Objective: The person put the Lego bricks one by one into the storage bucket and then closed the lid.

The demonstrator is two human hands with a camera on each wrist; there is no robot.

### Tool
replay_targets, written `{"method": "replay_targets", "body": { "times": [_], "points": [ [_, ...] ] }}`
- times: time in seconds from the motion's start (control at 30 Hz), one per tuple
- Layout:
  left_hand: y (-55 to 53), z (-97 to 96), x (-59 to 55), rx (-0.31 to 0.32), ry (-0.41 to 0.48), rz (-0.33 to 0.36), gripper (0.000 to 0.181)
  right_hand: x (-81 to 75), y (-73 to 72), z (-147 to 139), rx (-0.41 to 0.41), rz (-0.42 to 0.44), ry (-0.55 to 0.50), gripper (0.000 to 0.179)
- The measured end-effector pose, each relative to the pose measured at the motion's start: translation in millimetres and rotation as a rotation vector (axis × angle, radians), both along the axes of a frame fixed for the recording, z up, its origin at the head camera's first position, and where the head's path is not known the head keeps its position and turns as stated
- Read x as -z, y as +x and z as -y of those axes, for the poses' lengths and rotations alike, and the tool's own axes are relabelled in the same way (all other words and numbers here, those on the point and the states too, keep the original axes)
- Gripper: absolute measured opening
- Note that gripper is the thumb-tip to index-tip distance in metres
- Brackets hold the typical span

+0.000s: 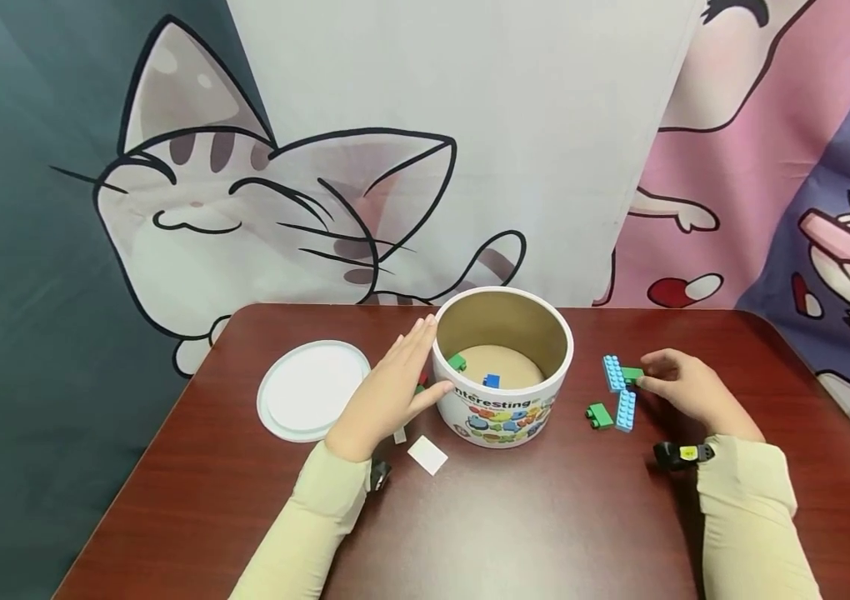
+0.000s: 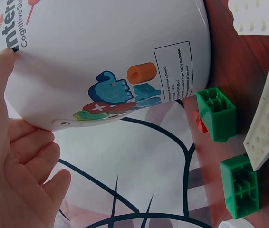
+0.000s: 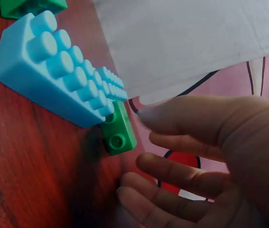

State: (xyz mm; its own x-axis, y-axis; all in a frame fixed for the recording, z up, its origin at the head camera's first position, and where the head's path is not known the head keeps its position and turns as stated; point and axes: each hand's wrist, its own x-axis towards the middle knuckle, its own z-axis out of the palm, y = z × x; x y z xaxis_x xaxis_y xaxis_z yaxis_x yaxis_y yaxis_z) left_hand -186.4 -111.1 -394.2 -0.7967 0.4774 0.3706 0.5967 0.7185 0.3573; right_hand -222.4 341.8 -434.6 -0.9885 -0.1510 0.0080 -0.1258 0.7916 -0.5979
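Note:
A white printed bucket [image 1: 503, 421] stands upright on the table. My left hand [image 1: 393, 387] rests against its left side with straight fingers, the thumb on the front wall. Inside lie a green block [image 1: 457, 362] and a blue block [image 1: 492, 381]. To the right, my right hand [image 1: 683, 387] hovers with loosely bent fingers beside a green building block [image 3: 119, 130]; a gap shows between them in the right wrist view. Two light blue studded blocks [image 1: 613, 373] lie end to end against that green one. Another green block [image 1: 599, 416] lies nearer the bucket.
Left of the bucket lies a round white lid [image 1: 312, 390]. Near the left hand are a white square piece [image 1: 427, 455], white studded plates [image 2: 268, 121], green blocks [image 2: 216, 114] and a partly hidden red piece [image 2: 200, 122]. A printed cloth [image 1: 545, 167] hangs behind the table.

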Motion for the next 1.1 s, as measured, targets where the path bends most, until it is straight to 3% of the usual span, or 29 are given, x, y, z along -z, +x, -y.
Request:
{"method": "replay_targets", "body": {
  "times": [0.3, 0.77, 1.1],
  "points": [
    [-0.2, 2.3, 4.2, 0.0, -0.001, 0.023, 0.087, 15.1, -0.6, 3, 0.036, 0.067, 0.006, 0.046],
    [-3.1, -4.0, 1.1, 0.013, -0.009, 0.051, 0.086, 20.5, 1.1, 1, 0.002, -0.043, 0.074, 0.041],
    [-1.5, 0.8, -1.0, 0.006, 0.004, 0.03, 0.086, 13.6, -3.9, 8, -0.003, -0.099, 0.112, 0.031]
  ]
}}
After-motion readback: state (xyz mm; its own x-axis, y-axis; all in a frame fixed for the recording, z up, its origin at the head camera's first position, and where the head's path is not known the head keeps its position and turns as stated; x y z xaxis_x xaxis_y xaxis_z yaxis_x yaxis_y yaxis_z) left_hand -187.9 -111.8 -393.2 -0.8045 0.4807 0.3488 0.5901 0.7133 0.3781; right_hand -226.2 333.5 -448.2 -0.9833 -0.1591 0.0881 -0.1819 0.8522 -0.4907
